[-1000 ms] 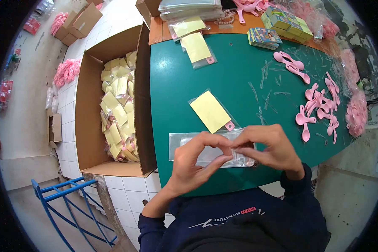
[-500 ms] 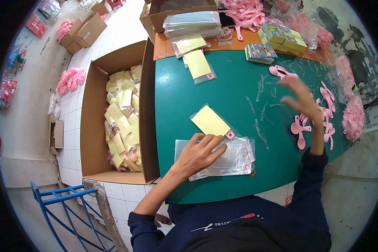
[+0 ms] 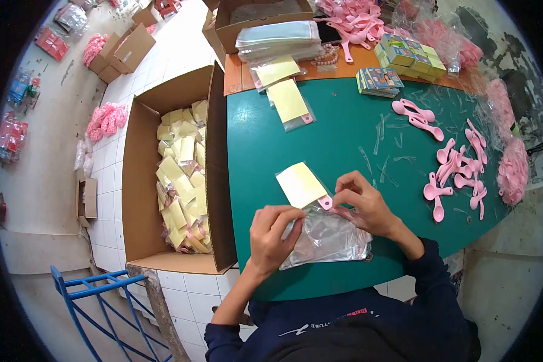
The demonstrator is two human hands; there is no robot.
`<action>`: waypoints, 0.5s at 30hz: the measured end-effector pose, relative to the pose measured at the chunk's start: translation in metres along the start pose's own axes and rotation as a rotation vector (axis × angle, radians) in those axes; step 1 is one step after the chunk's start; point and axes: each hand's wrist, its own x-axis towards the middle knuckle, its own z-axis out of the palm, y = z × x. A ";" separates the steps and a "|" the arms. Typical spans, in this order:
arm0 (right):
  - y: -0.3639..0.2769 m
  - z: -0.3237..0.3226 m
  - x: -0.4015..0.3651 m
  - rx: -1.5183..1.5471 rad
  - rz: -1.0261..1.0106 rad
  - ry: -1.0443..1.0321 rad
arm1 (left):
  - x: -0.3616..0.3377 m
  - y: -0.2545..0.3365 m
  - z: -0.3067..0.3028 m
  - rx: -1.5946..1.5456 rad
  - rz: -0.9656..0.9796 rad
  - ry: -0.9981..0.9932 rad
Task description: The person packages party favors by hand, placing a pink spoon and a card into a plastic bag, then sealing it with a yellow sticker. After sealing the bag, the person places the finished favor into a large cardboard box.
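Head view: left hand (image 3: pixel 276 232) clamps curled fingers over the clear zip bags (image 3: pixel 332 241) on the green table (image 3: pixel 265 139); right hand (image 3: pixel 368 205) pinches their upper edge, just beside a yellow-carded packet (image 3: pixel 300 184).

cardboard box (image 3: pixel 136 181), card stacks (image 3: pixel 404 51), green table (image 3: pixel 344 139), tiled floor (image 3: pixel 184 283)

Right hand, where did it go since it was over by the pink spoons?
The right hand came back left from the pink spoons and now pinches the top edge of the clear bags. The left hand, flat on them before, now grips their left edge. The yellow packet and cardboard box stayed put.
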 end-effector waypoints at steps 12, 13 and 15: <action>0.000 0.012 -0.004 0.473 0.422 -0.067 | -0.014 0.026 -0.001 -0.134 -0.520 -0.114; 0.003 0.017 -0.006 0.585 0.489 -0.058 | -0.014 0.026 0.001 -0.170 -0.563 -0.108; 0.005 0.021 -0.004 0.723 0.581 -0.030 | -0.013 0.021 0.004 -0.242 -0.642 -0.093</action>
